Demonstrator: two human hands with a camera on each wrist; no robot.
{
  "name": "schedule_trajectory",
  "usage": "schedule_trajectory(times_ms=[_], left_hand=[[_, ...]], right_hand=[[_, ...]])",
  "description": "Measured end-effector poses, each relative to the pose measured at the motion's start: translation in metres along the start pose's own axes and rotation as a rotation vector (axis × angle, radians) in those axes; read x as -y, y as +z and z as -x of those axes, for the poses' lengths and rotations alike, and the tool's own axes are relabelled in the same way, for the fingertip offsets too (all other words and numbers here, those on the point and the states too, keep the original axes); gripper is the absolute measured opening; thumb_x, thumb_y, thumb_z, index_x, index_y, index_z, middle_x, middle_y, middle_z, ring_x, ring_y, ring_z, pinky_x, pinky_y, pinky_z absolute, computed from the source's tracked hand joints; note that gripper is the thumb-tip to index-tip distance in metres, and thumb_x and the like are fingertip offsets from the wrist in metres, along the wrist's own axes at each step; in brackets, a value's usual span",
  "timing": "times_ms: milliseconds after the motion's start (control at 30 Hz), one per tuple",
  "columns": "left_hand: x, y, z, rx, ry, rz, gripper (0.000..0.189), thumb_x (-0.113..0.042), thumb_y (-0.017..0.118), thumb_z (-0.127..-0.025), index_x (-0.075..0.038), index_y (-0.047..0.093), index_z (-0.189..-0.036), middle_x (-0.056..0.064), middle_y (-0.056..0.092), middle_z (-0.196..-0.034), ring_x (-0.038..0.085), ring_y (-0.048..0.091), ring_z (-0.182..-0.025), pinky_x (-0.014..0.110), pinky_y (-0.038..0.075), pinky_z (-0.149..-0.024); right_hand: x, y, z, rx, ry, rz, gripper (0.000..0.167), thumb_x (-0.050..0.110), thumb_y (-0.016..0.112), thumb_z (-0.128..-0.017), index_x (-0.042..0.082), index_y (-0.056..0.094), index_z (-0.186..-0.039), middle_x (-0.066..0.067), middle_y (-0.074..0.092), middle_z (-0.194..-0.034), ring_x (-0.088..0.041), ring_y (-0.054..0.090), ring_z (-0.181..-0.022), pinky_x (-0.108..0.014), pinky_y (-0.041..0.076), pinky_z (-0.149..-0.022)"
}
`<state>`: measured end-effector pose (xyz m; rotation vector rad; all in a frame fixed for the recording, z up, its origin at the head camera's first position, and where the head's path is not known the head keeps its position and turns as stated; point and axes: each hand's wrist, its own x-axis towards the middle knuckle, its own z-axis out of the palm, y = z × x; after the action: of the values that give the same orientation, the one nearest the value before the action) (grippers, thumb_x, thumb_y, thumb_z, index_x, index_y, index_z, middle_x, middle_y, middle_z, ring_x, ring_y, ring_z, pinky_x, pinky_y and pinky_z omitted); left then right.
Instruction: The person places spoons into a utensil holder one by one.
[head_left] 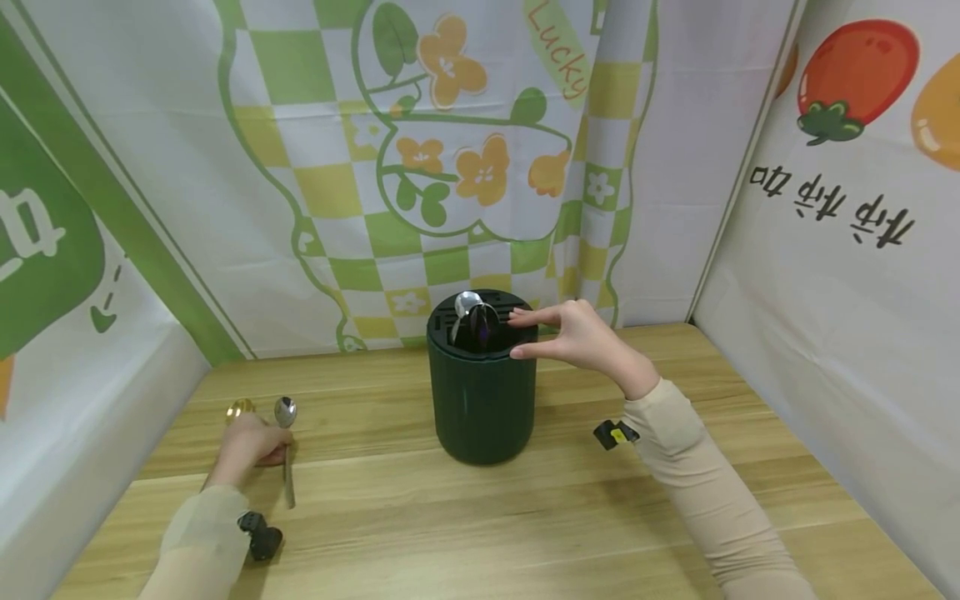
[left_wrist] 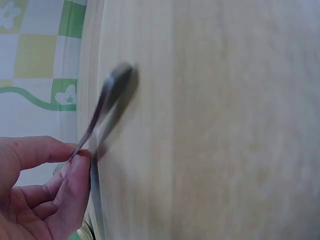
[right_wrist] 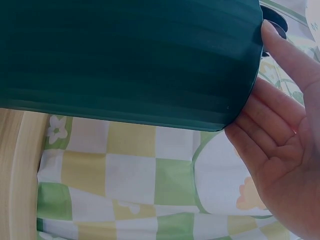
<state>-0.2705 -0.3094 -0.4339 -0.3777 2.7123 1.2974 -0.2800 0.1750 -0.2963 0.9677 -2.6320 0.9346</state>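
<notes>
My left hand [head_left: 251, 437] pinches a silver spoon [head_left: 285, 411] by its handle, low over the left of the wooden table. In the left wrist view the handle [left_wrist: 112, 87] slants away from the pinched thumb and fingertip; the fingers hide the bowl. A gold spoon [head_left: 240, 407] lies just beyond this hand, partly covered by it. At the right of a dark green utensil holder [head_left: 483, 408], my right hand [head_left: 585, 337] has its thumb and fingers spread, fairly straight, at the rim. The right wrist view shows the thumb [right_wrist: 280, 47] against that rim. Nothing is gripped between them.
Shiny spoon bowls [head_left: 468, 302] and a dark piece stick up from the holder's slotted top [head_left: 495, 298]. Behind the wooden table [head_left: 420, 533] hangs a checkered curtain [head_left: 397, 217]. White printed panels [head_left: 817, 308] rise at both sides.
</notes>
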Motion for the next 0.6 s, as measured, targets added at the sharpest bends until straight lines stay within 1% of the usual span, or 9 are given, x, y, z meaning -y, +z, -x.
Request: schedule_trajectory(times_ms=[33, 167, 233, 300, 333, 433, 467, 567, 600], left_hand=[[-0.001, 0.000, 0.000, 0.000, -0.001, 0.003, 0.014, -0.004, 0.061, -0.078, 0.010, 0.060, -0.079, 0.002, 0.061, -0.054, 0.010, 0.062, -0.048, 0.025, 0.055, -0.051], [-0.004, 0.002, 0.001, -0.006, 0.011, 0.011, 0.015, -0.003, 0.061, -0.079, 0.012, 0.060, -0.083, 0.004, 0.062, -0.056, 0.010, 0.062, -0.049, 0.026, 0.056, -0.052], [-0.007, 0.002, 0.003, -0.018, 0.028, -0.021, 0.016, -0.004, 0.061, -0.080, 0.011, 0.061, -0.083, 0.004, 0.062, -0.057, 0.010, 0.062, -0.049, 0.026, 0.056, -0.052], [-0.011, 0.002, 0.006, -0.031, 0.052, -0.062, 0.016, -0.006, 0.061, -0.080, 0.010, 0.062, -0.081, 0.004, 0.063, -0.057, 0.011, 0.062, -0.050, 0.027, 0.055, -0.051], [-0.013, 0.002, 0.007, -0.034, 0.063, -0.080, 0.016, -0.007, 0.061, -0.080, 0.009, 0.063, -0.080, 0.005, 0.064, -0.058, 0.012, 0.062, -0.050, 0.027, 0.054, -0.051], [-0.019, 0.002, 0.009, -0.038, 0.081, -0.111, 0.016, -0.009, 0.061, -0.079, 0.006, 0.064, -0.076, 0.004, 0.064, -0.057, 0.012, 0.063, -0.050, 0.027, 0.053, -0.051], [-0.020, 0.003, 0.009, -0.035, 0.086, -0.107, 0.015, -0.009, 0.061, -0.080, 0.005, 0.064, -0.075, 0.004, 0.064, -0.057, 0.012, 0.064, -0.050, 0.027, 0.053, -0.051], [-0.024, 0.004, 0.009, -0.030, 0.091, -0.110, 0.015, -0.009, 0.060, -0.080, 0.001, 0.063, -0.069, 0.003, 0.062, -0.056, 0.012, 0.063, -0.051, 0.026, 0.053, -0.051], [-0.025, 0.005, 0.010, -0.032, 0.099, -0.121, 0.016, -0.010, 0.059, -0.080, 0.000, 0.063, -0.067, 0.002, 0.062, -0.055, 0.012, 0.063, -0.051, 0.026, 0.052, -0.051]], right_hand=[[0.000, 0.000, 0.000, 0.000, 0.002, -0.001, 0.047, 0.051, 0.073, -0.076, 0.027, 0.068, -0.117, 0.006, 0.062, -0.127, -0.008, 0.032, -0.036, -0.028, 0.041, -0.062], [0.000, 0.000, 0.000, 0.000, 0.002, -0.003, 0.047, 0.051, 0.073, -0.076, 0.027, 0.068, -0.116, 0.005, 0.062, -0.127, -0.012, 0.036, -0.036, -0.029, 0.042, -0.062], [0.000, 0.000, 0.000, 0.001, 0.001, -0.004, 0.047, 0.051, 0.073, -0.076, 0.027, 0.068, -0.117, 0.005, 0.062, -0.127, -0.013, 0.039, -0.038, -0.029, 0.043, -0.066], [0.000, 0.000, 0.000, 0.003, 0.003, -0.008, 0.047, 0.051, 0.073, -0.076, 0.027, 0.068, -0.117, 0.005, 0.062, -0.127, -0.016, 0.047, -0.043, -0.029, 0.044, -0.072], [0.000, -0.001, 0.000, 0.004, 0.003, -0.009, 0.048, 0.051, 0.073, -0.076, 0.027, 0.068, -0.117, 0.005, 0.062, -0.127, -0.015, 0.047, -0.043, -0.031, 0.043, -0.075], [0.001, -0.001, 0.000, 0.003, 0.008, -0.008, 0.047, 0.051, 0.073, -0.076, 0.027, 0.068, -0.117, 0.005, 0.062, -0.127, -0.009, 0.033, -0.038, -0.032, 0.044, -0.068], [0.001, -0.001, 0.000, 0.003, 0.009, -0.007, 0.047, 0.051, 0.073, -0.076, 0.027, 0.068, -0.117, 0.005, 0.062, -0.127, -0.008, 0.032, -0.037, -0.032, 0.043, -0.068], [0.001, -0.001, 0.000, 0.005, 0.012, -0.011, 0.048, 0.051, 0.073, -0.076, 0.027, 0.068, -0.117, 0.005, 0.062, -0.127, -0.009, 0.033, -0.038, -0.032, 0.044, -0.068], [0.001, -0.001, 0.000, 0.007, 0.012, -0.012, 0.048, 0.051, 0.073, -0.076, 0.027, 0.068, -0.117, 0.005, 0.062, -0.127, -0.010, 0.040, -0.040, -0.032, 0.044, -0.072]])
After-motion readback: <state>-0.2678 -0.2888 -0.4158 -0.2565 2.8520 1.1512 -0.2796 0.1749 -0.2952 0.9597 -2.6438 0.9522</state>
